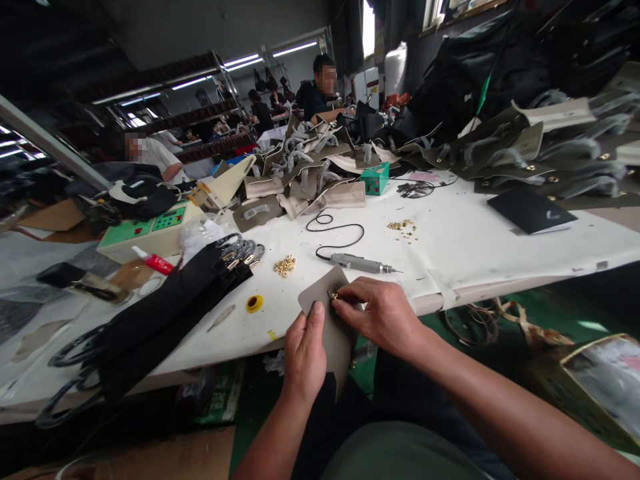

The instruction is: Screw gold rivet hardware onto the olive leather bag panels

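Observation:
My left hand [306, 353] grips a grey-brown leather panel [319, 291] by its left edge, thumb on top, at the front edge of the white table [300, 240]. At the panel's upper part, my right hand [377, 310] pinches a small gold metal piece [335, 295] between thumb and forefinger, against the surface. Just beyond the panel lies a grey electric screwdriver [361, 263] with a black cord. Small gold fittings [285, 266] form a pile left of it, and more gold pieces [405, 227] are scattered farther back. A yellow ring [255, 304] rests nearer the front edge.
Black straps [165, 313] lie across the table's left side, near a red-and-white tube [153, 260]. Leather parts [310, 167] are heaped behind, beside a green box [375, 179]. A black booklet [531, 210] is at right. People sit farther back.

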